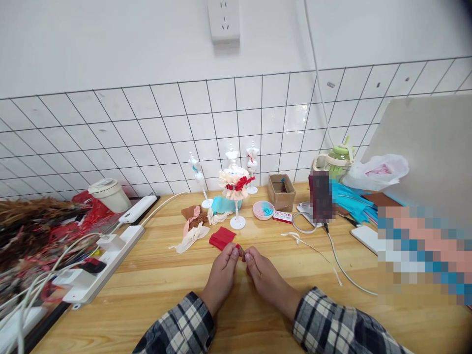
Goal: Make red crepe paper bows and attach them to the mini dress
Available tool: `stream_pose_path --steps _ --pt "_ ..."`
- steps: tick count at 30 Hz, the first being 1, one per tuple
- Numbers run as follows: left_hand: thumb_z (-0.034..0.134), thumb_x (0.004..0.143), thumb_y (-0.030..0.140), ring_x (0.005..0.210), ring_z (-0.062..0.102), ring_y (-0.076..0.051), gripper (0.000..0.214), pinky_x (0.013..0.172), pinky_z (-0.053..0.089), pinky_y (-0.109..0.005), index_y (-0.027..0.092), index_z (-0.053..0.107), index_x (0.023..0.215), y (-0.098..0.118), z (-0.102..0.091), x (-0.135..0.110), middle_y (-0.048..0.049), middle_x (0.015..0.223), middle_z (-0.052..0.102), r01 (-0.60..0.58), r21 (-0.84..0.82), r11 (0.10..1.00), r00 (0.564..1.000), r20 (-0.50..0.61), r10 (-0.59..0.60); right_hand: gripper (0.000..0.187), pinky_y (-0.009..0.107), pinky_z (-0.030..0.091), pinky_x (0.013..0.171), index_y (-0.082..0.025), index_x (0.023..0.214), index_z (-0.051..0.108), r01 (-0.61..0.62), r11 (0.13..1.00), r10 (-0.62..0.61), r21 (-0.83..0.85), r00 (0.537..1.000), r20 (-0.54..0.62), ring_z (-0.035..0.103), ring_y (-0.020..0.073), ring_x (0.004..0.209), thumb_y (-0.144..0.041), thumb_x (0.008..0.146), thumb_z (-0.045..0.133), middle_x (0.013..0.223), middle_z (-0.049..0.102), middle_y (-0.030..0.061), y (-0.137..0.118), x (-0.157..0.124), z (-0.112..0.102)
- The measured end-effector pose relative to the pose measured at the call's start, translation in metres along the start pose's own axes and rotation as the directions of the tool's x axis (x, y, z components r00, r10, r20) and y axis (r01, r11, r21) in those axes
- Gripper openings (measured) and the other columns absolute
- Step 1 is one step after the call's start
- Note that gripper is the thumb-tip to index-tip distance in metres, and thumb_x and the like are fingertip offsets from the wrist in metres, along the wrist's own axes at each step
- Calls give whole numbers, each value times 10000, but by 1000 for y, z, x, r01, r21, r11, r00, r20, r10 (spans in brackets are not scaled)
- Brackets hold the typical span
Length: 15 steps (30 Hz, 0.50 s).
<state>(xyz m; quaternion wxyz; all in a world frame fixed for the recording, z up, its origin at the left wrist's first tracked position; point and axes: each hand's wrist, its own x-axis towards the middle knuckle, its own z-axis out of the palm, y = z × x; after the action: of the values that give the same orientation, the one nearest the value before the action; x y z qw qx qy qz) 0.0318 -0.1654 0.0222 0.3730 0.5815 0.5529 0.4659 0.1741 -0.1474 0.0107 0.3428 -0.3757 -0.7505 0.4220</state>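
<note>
My left hand (224, 263) and my right hand (264, 275) meet low over the table, fingertips pinched close together. Between them shows a small red piece of cloth (238, 247), mostly hidden by the fingers. Just beyond my left hand lies a flat, folded red cloth (222, 238). Behind it stands a white miniature dress form (238, 222) wearing a cream ruffled skirt with a red frill around it. Cream cloth scraps (191, 238), a brown scrap (199, 216) and a light blue cloth (221, 204) lie to the left of its base.
More small dress forms (199, 179) stand near the tiled wall. A pink bowl (258, 213) holds blue bits beside a cardboard box (287, 199). A phone (322, 196) stands upright on the right, its cable (342, 265) curving across the table. A power strip (121, 243) lies on the left.
</note>
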Motion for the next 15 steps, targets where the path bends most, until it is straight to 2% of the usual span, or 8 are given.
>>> stream_pose_path --steps 15 --pt "439 884 433 723 504 -173 289 694 429 -269 193 548 766 -3 0 0 -6 735 557 12 -12 1000 1000 26 -12 259 295 361 610 -229 880 421 60 997 -59 -43 998 34 516 163 665 -364 985 228 759 561 12 4 1 -2"
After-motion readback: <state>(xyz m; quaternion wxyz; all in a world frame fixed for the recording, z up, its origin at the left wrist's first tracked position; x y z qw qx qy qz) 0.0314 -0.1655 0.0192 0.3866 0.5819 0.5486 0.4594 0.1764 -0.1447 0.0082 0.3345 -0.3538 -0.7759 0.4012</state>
